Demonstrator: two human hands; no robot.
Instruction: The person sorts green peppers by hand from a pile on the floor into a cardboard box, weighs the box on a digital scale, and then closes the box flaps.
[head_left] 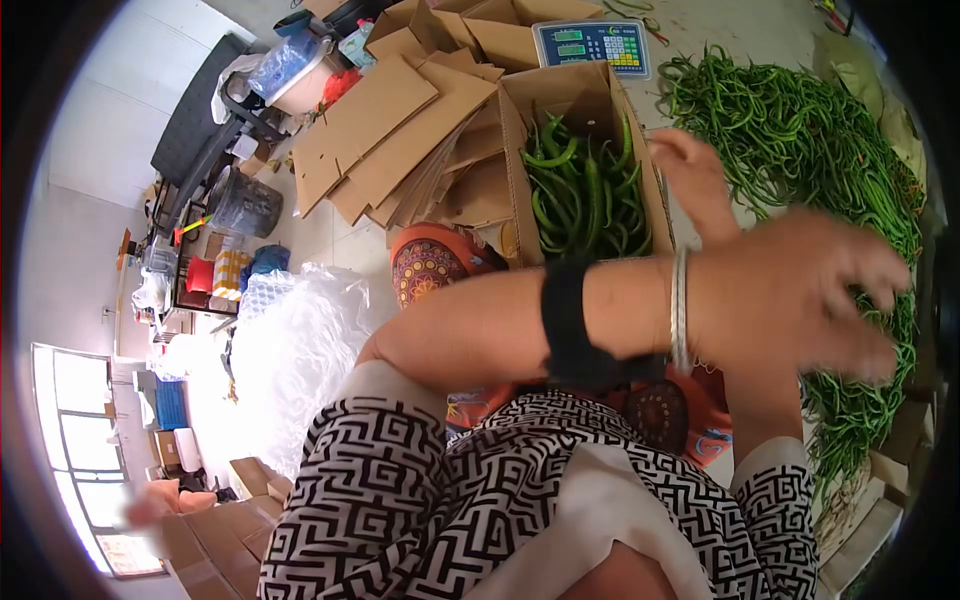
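My left hand reaches across my body to the right, blurred by motion. Its fingers are bent and apart over the large heap of long green chili peppers, and I see nothing held in them. A black band and a silver bracelet circle that arm. Behind it, my right hand is raised beside the right edge of a cardboard box. Its fingers look loosely bent, with nothing visible in them. Inside the box lie several green chili peppers; my left forearm crosses in front of its near side.
A digital scale stands behind the box. Flattened cardboard sheets lean to its left. White plastic wrap is bunched at the left, with a dark bucket beyond. More cardboard lies at lower left.
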